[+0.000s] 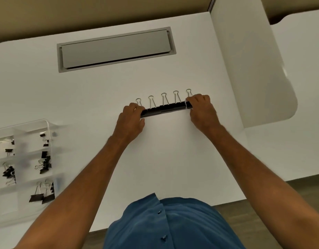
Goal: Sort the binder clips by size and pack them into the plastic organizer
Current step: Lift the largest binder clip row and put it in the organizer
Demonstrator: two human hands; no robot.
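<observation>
Row of large binder clips (164, 107) sits mid-table (101, 97), black bodies butted side by side w/ wire handles all pointing away from the person. Six handles show, the end ones partly behind the hands. Lined up like this prob. so same-size clips can be squared and moved as one batch rather than one by one.

Left hand (131, 121) has its grip curled on the left end of the row, fingers over the top of the end clip. Right hand (202, 110) is closed round the right-end clip, which sits w/ a slight gap from its neighbour. Looks like both hands are squeezing inward to close the row up, or that last clip is just being added; can't tell which.

Clear plastic organizer (47, 126) is well apart, at the left table edge. Its compartments already hold clips: small ones in the far cells, medium in the middle, bigger ones (42, 196) nearest the person. So sorting looks far along; this row is likely the last size group.

Next move needs even pressure from both ends, else the row buckles in the middle when lifted. Grey cable hatch (115, 49) further back, not involved.
</observation>
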